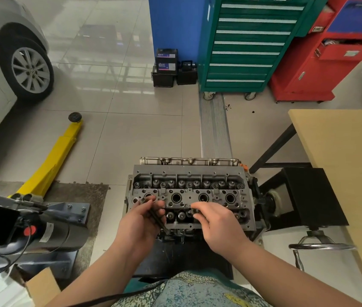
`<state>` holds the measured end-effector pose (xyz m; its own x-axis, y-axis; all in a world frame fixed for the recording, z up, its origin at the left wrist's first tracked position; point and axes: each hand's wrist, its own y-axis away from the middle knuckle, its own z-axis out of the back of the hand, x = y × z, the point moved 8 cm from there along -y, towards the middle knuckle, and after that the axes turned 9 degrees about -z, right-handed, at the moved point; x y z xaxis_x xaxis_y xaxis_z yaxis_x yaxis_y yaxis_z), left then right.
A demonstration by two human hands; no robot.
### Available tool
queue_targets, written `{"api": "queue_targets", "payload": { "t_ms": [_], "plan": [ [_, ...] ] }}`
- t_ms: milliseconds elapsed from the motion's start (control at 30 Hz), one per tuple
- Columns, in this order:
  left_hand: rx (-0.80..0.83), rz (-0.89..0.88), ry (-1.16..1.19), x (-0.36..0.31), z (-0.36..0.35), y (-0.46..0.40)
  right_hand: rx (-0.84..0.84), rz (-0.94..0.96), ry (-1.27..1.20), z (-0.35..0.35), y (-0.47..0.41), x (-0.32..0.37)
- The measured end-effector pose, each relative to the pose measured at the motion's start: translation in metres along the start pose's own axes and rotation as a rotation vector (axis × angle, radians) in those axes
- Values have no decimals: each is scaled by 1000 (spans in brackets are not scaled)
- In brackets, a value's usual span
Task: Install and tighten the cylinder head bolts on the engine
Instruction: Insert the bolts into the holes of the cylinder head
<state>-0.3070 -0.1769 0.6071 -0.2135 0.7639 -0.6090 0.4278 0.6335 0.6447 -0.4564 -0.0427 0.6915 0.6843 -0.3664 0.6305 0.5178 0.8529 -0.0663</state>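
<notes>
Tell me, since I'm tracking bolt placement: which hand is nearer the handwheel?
Right. The right hand is over the cylinder head, on the handwheel's side; the left hand is farther away.

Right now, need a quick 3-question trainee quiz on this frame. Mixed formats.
1. True or false: the left hand holds long bolts.
2. The right hand pinches a bolt head at which edge of the cylinder head? A) near B) far C) right end
3. Fill in: the tall drawer cabinet behind the engine is ____.

Key: 1 true; 2 A; 3 green
</notes>
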Motion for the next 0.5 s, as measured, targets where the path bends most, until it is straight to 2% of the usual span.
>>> {"api": "queue_targets", "payload": {
  "t_ms": [400,500],
  "plan": [
    [53,-13,-23,0,-17,3,1,89,82,-4,0,0],
    [66,-13,-24,4,-20,3,-13,101,202,-14,-1,-5]
  ]
}}
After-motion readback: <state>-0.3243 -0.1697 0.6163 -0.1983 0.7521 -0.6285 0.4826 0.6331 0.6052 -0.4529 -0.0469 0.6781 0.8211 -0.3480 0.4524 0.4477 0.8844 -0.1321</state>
